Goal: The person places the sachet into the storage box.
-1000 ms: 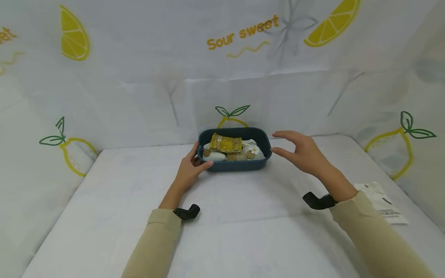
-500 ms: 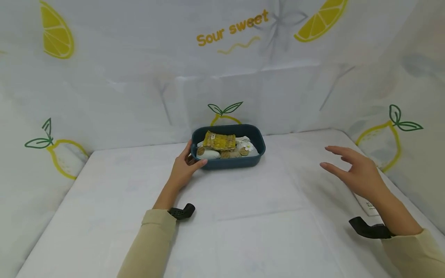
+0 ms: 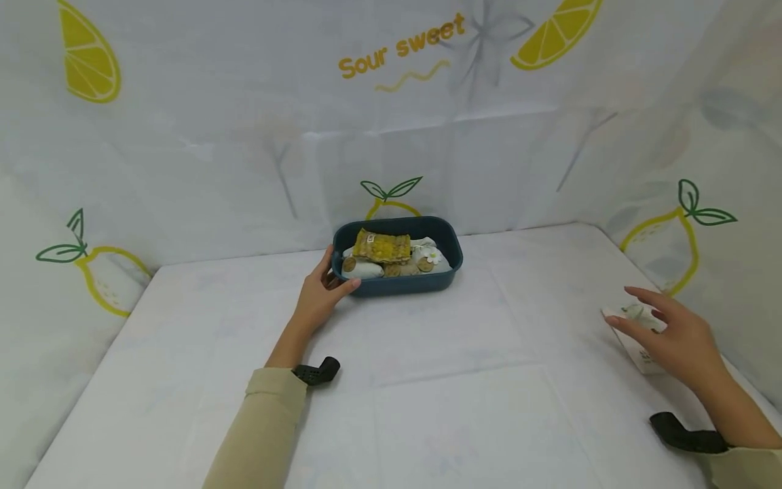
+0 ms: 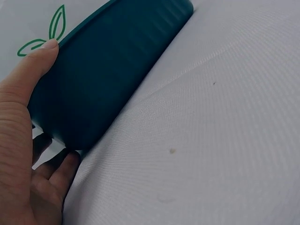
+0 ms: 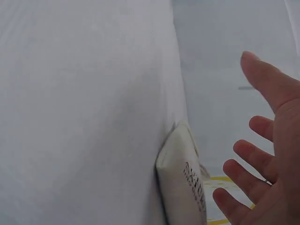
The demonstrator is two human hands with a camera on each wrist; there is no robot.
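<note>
A dark blue plastic bin (image 3: 406,285) with rounded corners stands near the back of the table. My left hand (image 3: 316,297) grips its left end; in the left wrist view the thumb (image 4: 40,58) lies against the rim and the other fingers reach round the lower end. Inside the bin, a yellow packet (image 3: 381,246) lies on top of pale bundles with brown round patches, one bearing a white flower (image 3: 432,255). Over at the right, my right hand (image 3: 681,343) hovers with spread fingers above a white cloth pouch (image 5: 180,180) with dark print, apart from it and holding nothing.
A white cloth covers the table (image 3: 440,380). White sheets printed with lemons hang as a wall (image 3: 244,170) at the back and sides, close behind the bin. The pouch lies near the table's right edge.
My right hand has moved away from the bin's right end, rightward and nearer, to above the pouch. My left hand stays on the bin. The head view has shifted slightly.
</note>
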